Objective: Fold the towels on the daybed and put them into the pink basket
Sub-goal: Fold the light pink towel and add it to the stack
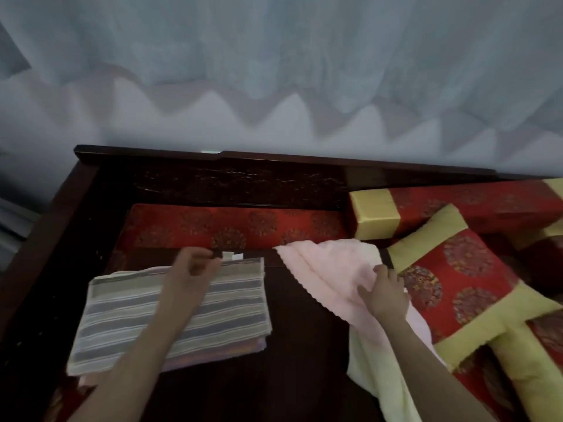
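Note:
A grey-and-beige striped towel lies folded flat on the dark wooden seat of the daybed, on top of other folded cloth whose pink and purple edges show beneath it. My left hand pinches the far edge of the striped towel near its white label. A pale pink towel lies spread to the right, and my right hand rests on it with its fingers on the cloth. A pale yellow towel hangs below the pink one. The pink basket is out of view.
Red and gold patterned cushions crowd the right side, with a bolster behind them. A red patterned seat pad runs along the carved dark backrest. White curtains hang behind the daybed.

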### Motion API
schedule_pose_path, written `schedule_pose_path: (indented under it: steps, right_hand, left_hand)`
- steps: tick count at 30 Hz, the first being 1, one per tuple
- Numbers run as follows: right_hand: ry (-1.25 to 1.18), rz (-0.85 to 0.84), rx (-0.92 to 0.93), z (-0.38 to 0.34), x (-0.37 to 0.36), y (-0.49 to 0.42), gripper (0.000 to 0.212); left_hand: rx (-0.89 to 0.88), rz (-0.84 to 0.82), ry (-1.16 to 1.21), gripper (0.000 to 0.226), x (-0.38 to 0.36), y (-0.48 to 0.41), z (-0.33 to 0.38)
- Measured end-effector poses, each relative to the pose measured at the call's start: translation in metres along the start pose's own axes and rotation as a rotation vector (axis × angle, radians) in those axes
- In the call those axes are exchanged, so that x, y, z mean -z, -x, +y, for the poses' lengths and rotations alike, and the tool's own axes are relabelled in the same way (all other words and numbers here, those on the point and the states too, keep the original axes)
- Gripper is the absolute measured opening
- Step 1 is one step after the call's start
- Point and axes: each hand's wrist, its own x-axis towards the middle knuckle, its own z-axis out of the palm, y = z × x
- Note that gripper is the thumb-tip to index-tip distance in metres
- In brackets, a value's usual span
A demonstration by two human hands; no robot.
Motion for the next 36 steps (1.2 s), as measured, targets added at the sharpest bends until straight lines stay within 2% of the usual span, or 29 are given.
schedule_pose_path:
  steps: [2,4,5,9,11,14,17,20,23,26,27,28,30,33,35,36]
  right_hand:
    - [0.077,-0.196,-0.074,0.022,-0.009,-0.01,0.051]
    - [0.021,-0.28,-0.046,0.032,-0.015,-0.011,0.016]
    - [-0.033,-0.295,-0.003,0.034,-0.016,-0.009,0.01]
    - [-0.307,-0.377,0.103,0.041,-0.028,0.013,0.02]
    - [-0.533,-0.363,0.098,0.048,-0.03,0.026,0.033]
    - [-0.72,-0.387,0.109,0.063,-0.026,0.029,0.045]
    - [-0.726,-0.39,0.189,0.07,-0.022,0.028,0.041]
    - [-0.728,-0.349,0.213,0.078,-0.022,0.03,0.041]
    - [-0.748,-0.34,0.226,0.083,-0.02,0.028,0.041]
    - [-0.732,-0.444,0.093,0.084,-0.007,0.025,0.024]
    - [-0.699,-0.474,0.067,0.085,-0.002,0.025,0.029]
    - [-0.605,-0.443,0.083,0.086,0.003,0.026,0.04]
    - [-0.466,-0.239,0.193,0.085,0.013,0.032,0.05]
    - [-0.64,0.067,0.326,0.076,0.033,0.063,0.037]
    - [-0.677,0.177,0.407,0.061,0.039,0.087,0.035]
    - [-0.622,0.201,0.435,0.053,0.035,0.097,0.04]
  left_hand:
    - [0.097,-0.219,0.11,0.008,-0.051,0.016,0.003]
    - [0.252,-0.392,0.212,0.007,-0.097,0.037,-0.003]
    - [0.345,-0.45,0.255,0.008,-0.118,0.047,-0.007]
    - [0.657,-0.555,0.356,0.025,-0.171,0.068,-0.036]
    - [0.754,-0.506,0.423,0.042,-0.187,0.07,-0.049]
    - [0.766,-0.361,0.525,0.055,-0.209,0.064,-0.058]
    - [0.781,-0.35,0.609,0.043,-0.226,0.053,-0.05]
    - [0.792,-0.366,0.521,0.02,-0.246,0.052,-0.036]
    - [0.794,-0.361,0.447,0.022,-0.257,0.052,-0.03]
    - [0.655,-0.375,0.42,0.017,-0.249,0.054,-0.018]
    - [0.596,-0.371,0.447,0.015,-0.242,0.055,-0.011]
    - [0.555,-0.374,0.492,0.016,-0.235,0.055,-0.004]
    - [0.537,-0.374,0.637,0.025,-0.222,0.051,0.01]
    - [0.56,-0.252,0.761,0.035,-0.215,0.043,0.038]
    - [0.604,-0.173,0.77,0.045,-0.215,0.04,0.062]
    - [0.637,-0.139,0.768,0.048,-0.215,0.04,0.071]
